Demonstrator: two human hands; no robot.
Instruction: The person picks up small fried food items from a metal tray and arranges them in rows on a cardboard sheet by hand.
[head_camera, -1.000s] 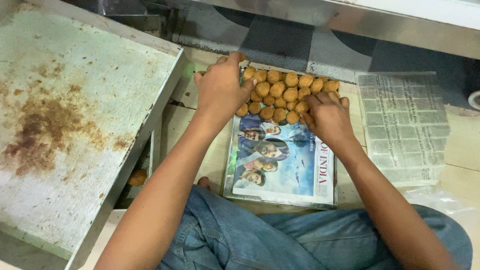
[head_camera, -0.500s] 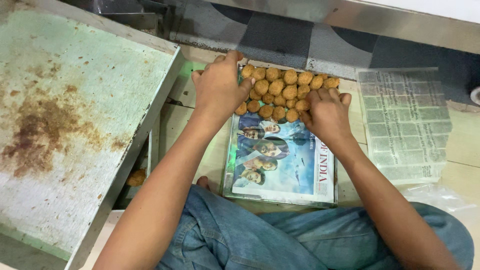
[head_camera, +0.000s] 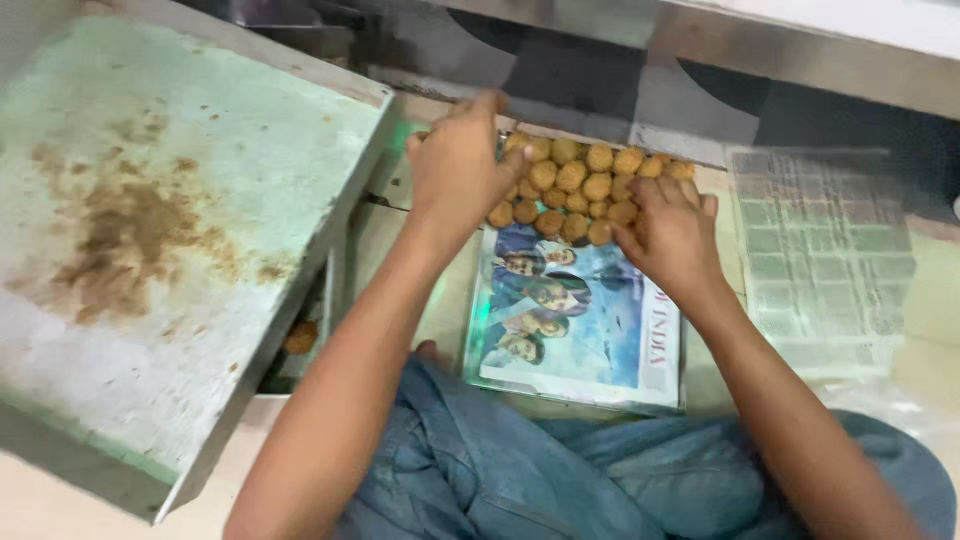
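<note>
While both hands worked over the fried balls (head_camera: 585, 190), the person sat cross-legged on the floor (head_camera: 60, 500) in blue jeans (head_camera: 520, 480). Balls: golden-brown, round, packed in approx. three close rows along the far edge of a glossy magazine (head_camera: 580, 330), which lay flat on the floor betw. the knees.

L hand (head_camera: 462, 170): palm down at the left end of the rows, fingers bent over the end balls, touching them. Not seen to be lifting one; grip appeared loosely cupped, not clenched. R hand (head_camera: 672, 232): fingers spread flat, tips pressing the near-right corner of the cluster. Open, holding nothing.

Judgement: step in hand was squaring up the batch, hands pushing from both ends to tighten the rows. Next move would call for light, even pressure; balls look soft, could crush or roll off the magazine's far edge.

Other items: large metal tray (head_camera: 170, 250), pale w/ brown stains, at left, well apart from the cluster; one stray ball (head_camera: 300, 337) in the gap under its right edge. Folded newspaper (head_camera: 820, 260) just beside the magazine, right side. Dark patterned strip along the far side, blurred.
</note>
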